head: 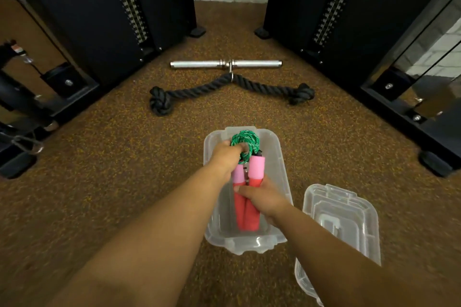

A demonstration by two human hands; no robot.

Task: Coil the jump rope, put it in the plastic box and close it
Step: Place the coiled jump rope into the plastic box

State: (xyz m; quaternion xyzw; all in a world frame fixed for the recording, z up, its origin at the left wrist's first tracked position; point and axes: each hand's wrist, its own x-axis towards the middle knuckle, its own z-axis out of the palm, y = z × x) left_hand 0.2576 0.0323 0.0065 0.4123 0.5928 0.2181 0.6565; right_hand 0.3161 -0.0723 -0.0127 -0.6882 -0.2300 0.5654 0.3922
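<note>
The jump rope has a green cord wound into a coil [245, 142] and two red-and-pink handles [247, 209] lying side by side. It is held over the open clear plastic box [279, 157] on the floor. My left hand [225, 158] grips the green coil at the box's far end. My right hand [260, 198] holds the two handles together near their middle, fingers curled round them. The box's clear lid [346, 217] lies apart on the floor to the right, partly hidden by my right forearm.
A black knotted gym rope [199, 91] and a steel bar handle [199, 64] lie on the speckled brown floor beyond the box. Black cable-machine frames [99, 20] stand left and right, with feet and brackets reaching onto the floor.
</note>
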